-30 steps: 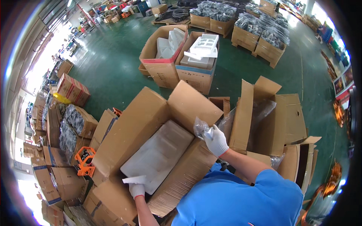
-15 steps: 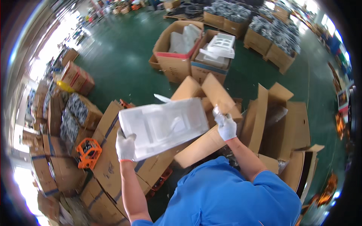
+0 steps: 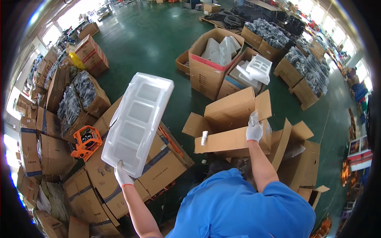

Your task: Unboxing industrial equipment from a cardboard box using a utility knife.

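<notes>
My left hand [image 3: 123, 174], in a white glove, grips the lower end of a long white foam packing tray [image 3: 139, 119]. The tray stands tilted up over the flat cartons on the left, its row of recesses facing me. My right hand [image 3: 254, 131], also gloved, is closed around crumpled clear plastic [image 3: 254, 117] at the right end of an open cardboard box [image 3: 226, 139]. This box's flaps are spread, and its inside is mostly hidden from me. A small white piece [image 3: 204, 137] shows in front of the box's near side, blurred; I cannot tell whether it touches the cardboard.
Flat cartons [image 3: 158, 174] lie stacked on the left, with an orange tool-like frame [image 3: 85, 142] on them. Beyond stand a tall carton [image 3: 206, 75] of white foam and another foam-filled carton [image 3: 234, 85]. More opened cardboard [image 3: 305, 158] is at my right.
The foam tray has swung from lying across the box to upright on the left, uncovering the box. My right hand has shifted slightly right, still with the plastic. The view has turned somewhat.
</notes>
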### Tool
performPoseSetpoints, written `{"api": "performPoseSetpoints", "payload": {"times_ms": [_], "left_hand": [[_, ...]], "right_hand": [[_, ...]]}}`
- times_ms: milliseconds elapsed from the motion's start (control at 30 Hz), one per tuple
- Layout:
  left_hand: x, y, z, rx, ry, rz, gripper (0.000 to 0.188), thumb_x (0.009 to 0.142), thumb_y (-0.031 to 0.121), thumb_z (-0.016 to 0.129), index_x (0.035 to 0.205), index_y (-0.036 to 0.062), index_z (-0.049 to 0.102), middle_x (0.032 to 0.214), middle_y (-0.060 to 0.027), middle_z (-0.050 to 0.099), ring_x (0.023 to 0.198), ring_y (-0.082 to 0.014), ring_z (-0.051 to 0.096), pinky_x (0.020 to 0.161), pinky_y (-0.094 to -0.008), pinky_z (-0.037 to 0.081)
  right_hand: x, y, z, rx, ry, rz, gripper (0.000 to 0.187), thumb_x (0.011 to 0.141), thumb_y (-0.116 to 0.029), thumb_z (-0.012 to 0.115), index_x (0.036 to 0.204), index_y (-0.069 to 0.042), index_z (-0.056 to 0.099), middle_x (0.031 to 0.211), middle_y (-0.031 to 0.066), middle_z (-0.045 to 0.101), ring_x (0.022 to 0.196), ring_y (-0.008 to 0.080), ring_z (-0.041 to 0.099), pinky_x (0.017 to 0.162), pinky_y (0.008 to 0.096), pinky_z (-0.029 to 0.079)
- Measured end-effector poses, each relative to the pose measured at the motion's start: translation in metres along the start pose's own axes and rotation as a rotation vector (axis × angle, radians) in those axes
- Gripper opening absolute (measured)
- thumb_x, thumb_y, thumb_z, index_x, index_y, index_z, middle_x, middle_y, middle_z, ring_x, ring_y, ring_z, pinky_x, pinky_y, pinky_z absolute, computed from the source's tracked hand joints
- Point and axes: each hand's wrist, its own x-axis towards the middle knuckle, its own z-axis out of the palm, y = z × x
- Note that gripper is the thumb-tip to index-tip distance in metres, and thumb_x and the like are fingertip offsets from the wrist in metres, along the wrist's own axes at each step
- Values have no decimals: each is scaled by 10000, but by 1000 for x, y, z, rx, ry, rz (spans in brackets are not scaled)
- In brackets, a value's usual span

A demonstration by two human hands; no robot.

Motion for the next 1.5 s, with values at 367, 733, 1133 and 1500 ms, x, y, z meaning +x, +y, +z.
{"api": "performPoseSetpoints", "payload": {"times_ms": [367,733,1133,1500], "left_hand": [[70,-61,124,48,46,-99,487,965,178,600,1398,-37,547,1294,-189,645,1154,-348,670,947,-507,566],[114,-86,535,252,-516,-160,344,974,381,724,1181,118,646,944,-34,609,785,-150,576,653,-299,484],[101,-264,392,935,-608,-321,538,989,370,675,1311,-61,685,1290,-234,730,1264,-330,668,1088,-381,477],[152,-236,432,879,-591,-321,536,996,379,666,1320,-47,690,1301,-222,729,1250,-312,677,1063,-375,497]], "right_hand": [[37,-2,100,24,5,302,420,1028,-427,614,1414,-271,669,1232,238,672,1050,447,701,932,516,566],[67,-21,175,-34,-100,299,443,967,-289,657,1381,-134,684,1342,256,666,1176,419,671,1027,477,528],[96,-45,219,-139,-298,646,404,967,-378,620,1108,-39,788,1077,294,729,1036,471,700,944,538,547],[89,127,301,452,-285,873,652,1029,-666,447,1048,-133,822,894,147,760,875,329,730,792,487,564]]}}
